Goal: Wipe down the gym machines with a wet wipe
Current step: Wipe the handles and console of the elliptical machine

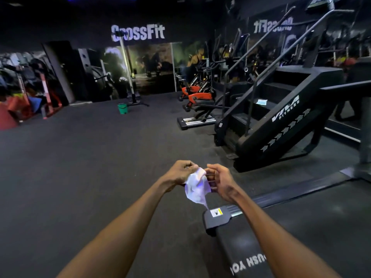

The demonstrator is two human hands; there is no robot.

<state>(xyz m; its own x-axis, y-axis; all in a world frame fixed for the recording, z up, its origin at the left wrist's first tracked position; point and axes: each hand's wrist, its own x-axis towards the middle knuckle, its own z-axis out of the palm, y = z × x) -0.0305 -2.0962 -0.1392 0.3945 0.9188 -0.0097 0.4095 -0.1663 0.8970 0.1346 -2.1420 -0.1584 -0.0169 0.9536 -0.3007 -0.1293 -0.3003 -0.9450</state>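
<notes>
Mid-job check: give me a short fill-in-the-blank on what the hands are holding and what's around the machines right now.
1. Left hand and right hand together hold a crumpled white ____.
2. The small bucket on the floor is ____.
3. The black stair-climber machine reads "VIVA ____" on its side.
4. The two exercise bikes have ____ frames.

Missing: wet wipe; green; FITNESS; orange

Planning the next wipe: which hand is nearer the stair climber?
Right. The right hand is on the side toward the stair climber, below and left of its base. The left hand sits farther left, beyond the wet wipe both pinch.
</notes>
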